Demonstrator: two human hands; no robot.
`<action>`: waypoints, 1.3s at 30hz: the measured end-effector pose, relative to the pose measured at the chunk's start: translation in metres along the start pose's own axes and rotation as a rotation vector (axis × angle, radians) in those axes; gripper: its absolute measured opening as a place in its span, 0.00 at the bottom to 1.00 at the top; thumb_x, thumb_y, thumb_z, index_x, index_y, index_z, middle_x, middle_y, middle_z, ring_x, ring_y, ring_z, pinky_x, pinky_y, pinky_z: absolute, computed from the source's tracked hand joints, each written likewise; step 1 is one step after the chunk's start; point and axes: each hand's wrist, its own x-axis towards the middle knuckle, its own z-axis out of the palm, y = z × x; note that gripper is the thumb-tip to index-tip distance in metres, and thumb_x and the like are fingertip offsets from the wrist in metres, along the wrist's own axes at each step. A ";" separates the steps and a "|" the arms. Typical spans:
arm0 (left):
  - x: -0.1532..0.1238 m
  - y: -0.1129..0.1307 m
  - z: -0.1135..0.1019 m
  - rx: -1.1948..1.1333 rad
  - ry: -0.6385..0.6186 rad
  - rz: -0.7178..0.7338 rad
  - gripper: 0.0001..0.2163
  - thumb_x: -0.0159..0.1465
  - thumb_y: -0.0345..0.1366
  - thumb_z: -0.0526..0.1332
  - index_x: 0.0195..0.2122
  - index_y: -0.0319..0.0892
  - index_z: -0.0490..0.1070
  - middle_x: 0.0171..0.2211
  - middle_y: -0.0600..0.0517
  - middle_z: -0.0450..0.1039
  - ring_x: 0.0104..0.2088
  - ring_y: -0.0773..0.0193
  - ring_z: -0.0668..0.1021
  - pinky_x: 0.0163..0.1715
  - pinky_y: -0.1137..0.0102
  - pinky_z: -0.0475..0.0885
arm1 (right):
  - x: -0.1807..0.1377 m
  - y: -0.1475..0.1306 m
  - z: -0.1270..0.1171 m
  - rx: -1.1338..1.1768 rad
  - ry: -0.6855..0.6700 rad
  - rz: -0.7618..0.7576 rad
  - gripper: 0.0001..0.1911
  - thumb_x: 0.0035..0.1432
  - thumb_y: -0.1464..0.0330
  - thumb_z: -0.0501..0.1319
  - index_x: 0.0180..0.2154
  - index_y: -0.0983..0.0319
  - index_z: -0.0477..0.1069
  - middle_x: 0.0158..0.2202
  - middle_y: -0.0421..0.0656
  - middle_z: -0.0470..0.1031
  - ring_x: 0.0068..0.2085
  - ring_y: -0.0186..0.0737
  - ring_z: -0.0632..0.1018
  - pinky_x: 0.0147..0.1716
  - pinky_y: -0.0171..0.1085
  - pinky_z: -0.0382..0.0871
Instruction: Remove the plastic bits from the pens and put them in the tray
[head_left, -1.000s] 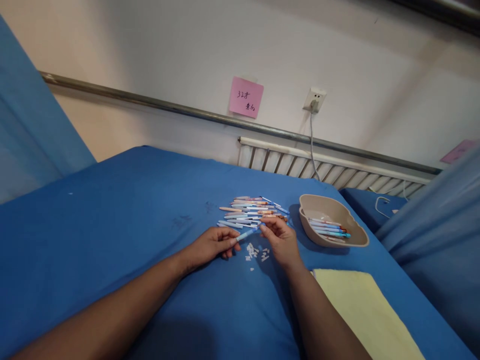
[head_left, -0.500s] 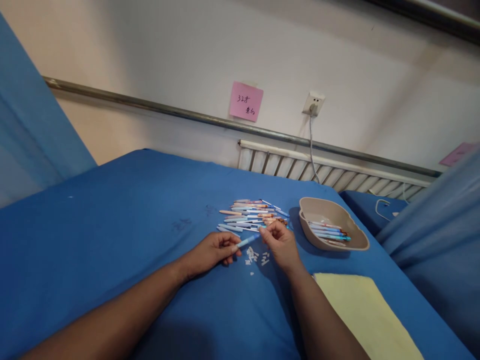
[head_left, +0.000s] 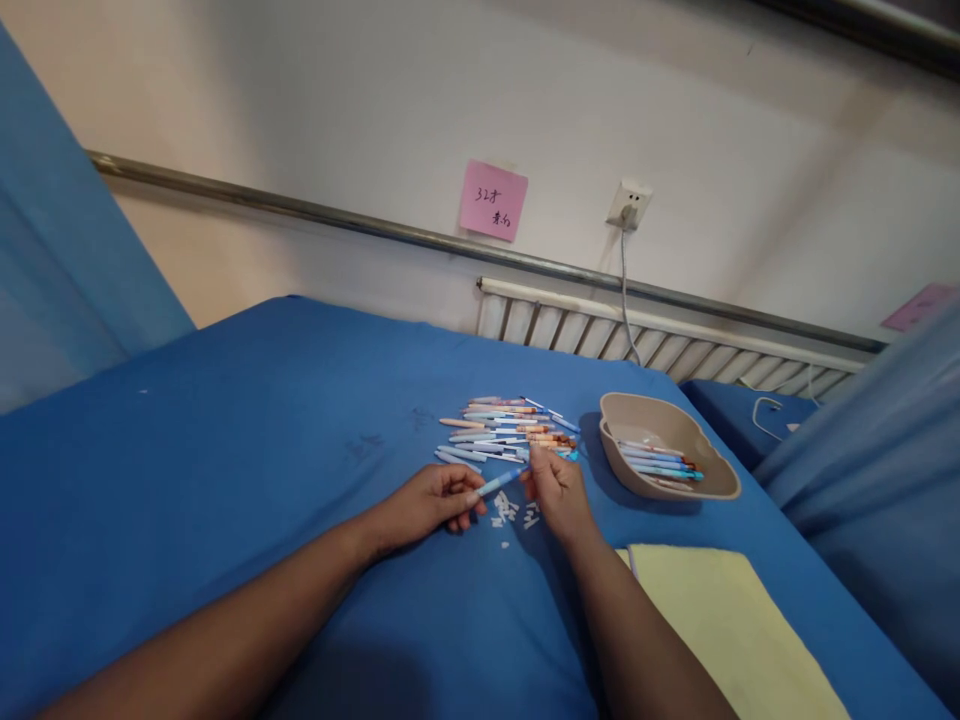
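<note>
A light blue pen (head_left: 500, 481) is held slantwise between my two hands, just above the blue cloth. My left hand (head_left: 441, 495) pinches its lower left end. The fingers of my right hand (head_left: 556, 488) are closed on its upper right end and partly hide it. Right behind the hands lies a loose heap of pen parts (head_left: 495, 428): pale barrels, white refills and orange or brown pieces. Small white bits (head_left: 505, 508) are scattered on the cloth below the held pen.
To the right stands a beige basin (head_left: 716, 475) with several assembled-looking pens (head_left: 656, 461) inside. A yellow cloth (head_left: 720, 600) lies near my right forearm. Behind the blue-covered surface (head_left: 300, 400) are a white radiator (head_left: 570, 325) and a wall socket (head_left: 628, 205) with a cord.
My right hand has turned and its fingers have come down slightly along the pen's right end. More of the pen's barrel shows. My left hand keeps its pinch almost unmoved.
</note>
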 end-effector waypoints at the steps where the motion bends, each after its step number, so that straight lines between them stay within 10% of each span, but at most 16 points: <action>1: 0.000 0.000 0.000 -0.003 0.000 -0.003 0.12 0.56 0.41 0.63 0.37 0.39 0.70 0.30 0.52 0.75 0.24 0.70 0.72 0.25 0.74 0.66 | 0.000 0.001 0.000 0.021 -0.001 0.005 0.29 0.60 0.48 0.49 0.19 0.61 0.68 0.14 0.38 0.65 0.18 0.34 0.67 0.20 0.34 0.59; 10: 0.002 -0.003 -0.002 -0.016 -0.001 0.039 0.15 0.60 0.45 0.60 0.39 0.38 0.69 0.34 0.50 0.76 0.24 0.71 0.73 0.24 0.74 0.66 | 0.004 0.002 -0.001 0.327 0.110 0.004 0.17 0.58 0.56 0.58 0.39 0.61 0.73 0.27 0.39 0.71 0.25 0.32 0.69 0.26 0.33 0.63; 39: -0.002 0.006 0.007 -0.078 0.058 -0.043 0.16 0.50 0.41 0.69 0.36 0.38 0.70 0.29 0.50 0.77 0.25 0.68 0.75 0.29 0.72 0.68 | 0.009 -0.001 0.009 0.337 0.094 0.083 0.18 0.48 0.55 0.65 0.24 0.61 0.63 0.15 0.31 0.61 0.17 0.28 0.62 0.18 0.30 0.54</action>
